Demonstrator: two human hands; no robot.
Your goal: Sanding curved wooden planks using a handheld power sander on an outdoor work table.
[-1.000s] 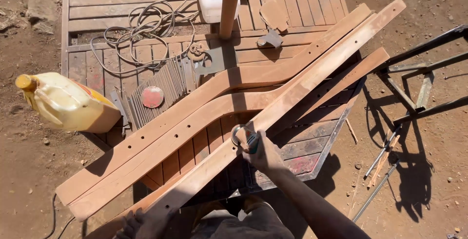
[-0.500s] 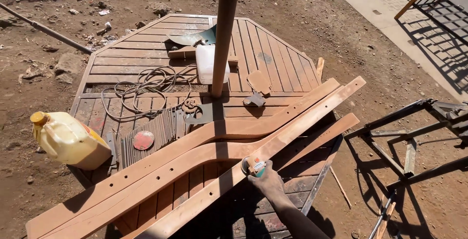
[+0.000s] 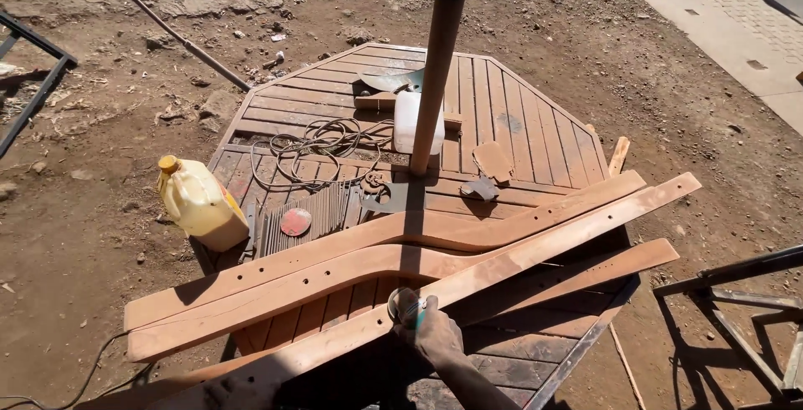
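Camera lifted, hands (image 3: 431, 333) gripping grinder (image 3: 407, 304), pole (image 3: 437, 67) ahead

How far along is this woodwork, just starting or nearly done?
Partly done, it seems. The curved wooden planks on the slatted table are already cut to shape and drilled with holes. In hand: one hand presses a small round power tool on the nearest plank. Which hand it is I cannot tell, nor how much surface remains.

Curved planks (image 3: 401, 268): smooth matt reddish wood; slatted worktop (image 3: 502, 117): weathered wood; jug (image 3: 201, 202): glossy yellow plastic; pole (image 3: 437, 67): rusty metal; ground (image 3: 100, 234): rough dirt.
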